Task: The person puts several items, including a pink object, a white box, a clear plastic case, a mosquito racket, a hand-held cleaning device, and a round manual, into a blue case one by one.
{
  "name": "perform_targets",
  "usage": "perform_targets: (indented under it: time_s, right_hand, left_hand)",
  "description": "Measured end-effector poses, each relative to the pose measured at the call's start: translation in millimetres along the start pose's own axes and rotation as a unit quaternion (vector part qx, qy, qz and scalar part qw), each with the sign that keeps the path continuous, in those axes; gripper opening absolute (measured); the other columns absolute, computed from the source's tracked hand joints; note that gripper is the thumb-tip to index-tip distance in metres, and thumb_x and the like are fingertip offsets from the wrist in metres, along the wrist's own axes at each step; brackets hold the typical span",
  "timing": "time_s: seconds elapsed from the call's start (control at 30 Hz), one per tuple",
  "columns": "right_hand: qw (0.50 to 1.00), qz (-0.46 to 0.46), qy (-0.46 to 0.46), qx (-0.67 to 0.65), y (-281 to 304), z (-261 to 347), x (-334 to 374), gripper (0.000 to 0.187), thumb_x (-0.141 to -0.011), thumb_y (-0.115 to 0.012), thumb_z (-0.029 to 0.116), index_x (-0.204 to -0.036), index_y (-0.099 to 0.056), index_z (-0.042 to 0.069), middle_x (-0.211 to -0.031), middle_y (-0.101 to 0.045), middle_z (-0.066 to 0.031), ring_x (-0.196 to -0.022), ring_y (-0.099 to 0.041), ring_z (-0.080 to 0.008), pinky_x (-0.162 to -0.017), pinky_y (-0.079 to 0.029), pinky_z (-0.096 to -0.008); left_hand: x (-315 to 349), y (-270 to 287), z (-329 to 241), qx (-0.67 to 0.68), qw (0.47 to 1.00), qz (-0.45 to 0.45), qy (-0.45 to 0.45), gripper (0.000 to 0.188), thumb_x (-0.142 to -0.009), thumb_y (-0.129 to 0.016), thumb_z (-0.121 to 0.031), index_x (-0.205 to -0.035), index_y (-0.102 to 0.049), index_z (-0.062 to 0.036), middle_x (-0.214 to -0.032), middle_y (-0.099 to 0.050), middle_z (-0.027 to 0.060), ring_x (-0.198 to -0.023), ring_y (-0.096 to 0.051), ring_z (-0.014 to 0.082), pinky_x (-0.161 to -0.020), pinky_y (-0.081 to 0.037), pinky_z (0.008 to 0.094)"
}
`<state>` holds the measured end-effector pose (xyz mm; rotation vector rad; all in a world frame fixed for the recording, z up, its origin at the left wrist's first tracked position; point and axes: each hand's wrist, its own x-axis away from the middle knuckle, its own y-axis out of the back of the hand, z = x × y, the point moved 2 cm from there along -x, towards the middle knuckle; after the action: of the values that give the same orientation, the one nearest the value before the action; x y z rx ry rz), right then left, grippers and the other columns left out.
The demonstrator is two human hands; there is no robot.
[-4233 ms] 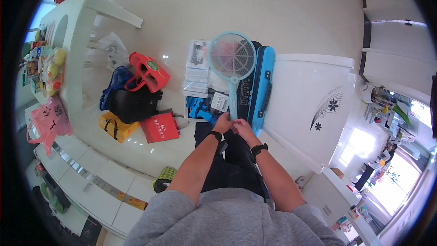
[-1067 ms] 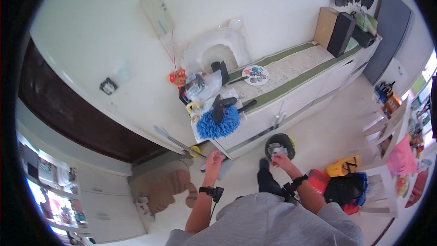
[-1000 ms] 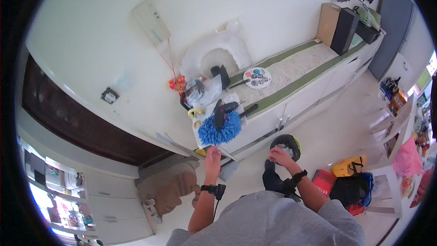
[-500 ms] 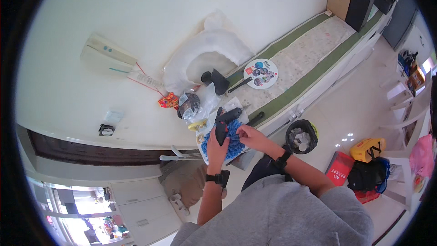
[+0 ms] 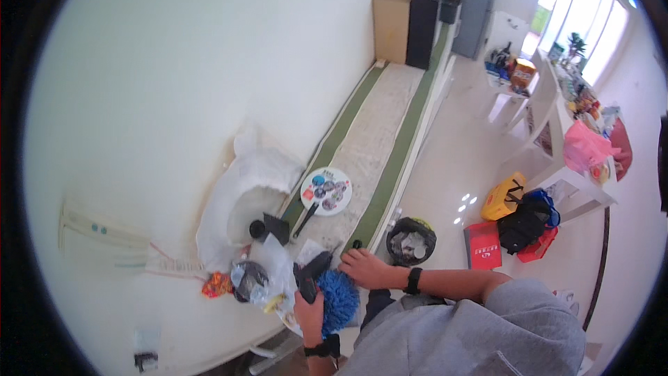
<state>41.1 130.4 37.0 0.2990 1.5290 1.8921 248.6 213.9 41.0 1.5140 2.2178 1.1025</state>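
My left hand is closed around the grip of a black pistol-shaped power tool, which points up and to the right. Beside it is a fluffy blue chenille mop head, just below the tool. My right hand reaches over the bench edge with its fingers curled over a black handle. Only the far end of that handle sticks out past the fingers, and its other part is hidden under the hand. Both wrists wear black bands.
A long bench with a green-edged runner stretches away, with a round white patterned board on it. Black bin stands on the floor at right. Clear plastic bags sit left of the tool. Red box and yellow bag lie further right.
My view has turned to the right. My right hand has left the blue mop head and moved onto the black handle; the left still holds the power tool.
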Motion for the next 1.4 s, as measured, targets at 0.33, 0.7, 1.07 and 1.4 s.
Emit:
perform_targets:
  time_s: [0.33, 0.7, 1.07, 1.4]
  right_hand:
    - [1.0, -0.024, -0.006, 0.013, 2.8, 9.2, -22.6, 0.021, -0.072, -0.059, 0.017, -0.091, -0.055, 0.01, -0.101, -0.052, -0.0065, -0.104, -0.048, -0.0236, -0.092, -0.035, -0.0375]
    - [0.996, -0.092, 0.017, -0.01, 39.4, -1.4, -12.2, 0.028, -0.072, -0.06, 0.012, -0.098, -0.049, 0.01, -0.097, -0.053, -0.0058, -0.104, -0.047, -0.0223, -0.097, -0.03, -0.0369]
    - [0.976, -0.213, -0.054, -0.002, 108.1, 10.4, 54.8, 0.026, -0.076, -0.057, 0.012, -0.102, -0.055, 0.014, -0.096, -0.053, -0.0007, -0.104, -0.047, -0.0177, -0.089, -0.032, -0.0335]
    - [0.876, -0.422, -0.233, -0.002, 139.6, -4.4, 175.4, 0.016, -0.069, -0.063, 0.016, -0.084, -0.058, 0.017, -0.085, -0.048, 0.0004, -0.097, -0.046, -0.0188, -0.085, -0.032, -0.0353]
  left_hand:
    - [-8.1, 10.2, 36.0, 0.196, 0.979, 0.045, 0.015, 0.039, -0.077, -0.071, -0.019, -0.106, -0.057, 0.0033, -0.092, -0.065, 0.0129, -0.081, -0.061, 0.0222, -0.077, -0.047, 0.0344]
    - [3.4, 5.5, 48.4, 0.421, 0.906, 0.04, -0.007, 0.04, -0.084, -0.063, -0.016, -0.12, -0.053, -0.0006, -0.103, -0.057, 0.0056, -0.088, -0.054, 0.0185, -0.081, -0.044, 0.0304]
    - [72.9, 42.0, -66.2, 0.284, 0.951, 0.043, -0.118, 0.058, -0.09, -0.06, -0.015, -0.137, -0.035, 0.009, -0.13, -0.049, 0.0206, -0.112, -0.049, 0.03, -0.098, -0.039, 0.0395]
    - [118.0, -7.0, -150.6, 0.278, 0.932, -0.011, -0.234, 0.067, -0.083, -0.07, -0.014, -0.137, -0.035, 0.0072, -0.128, -0.05, 0.0238, -0.11, -0.052, 0.033, -0.095, -0.043, 0.0436]
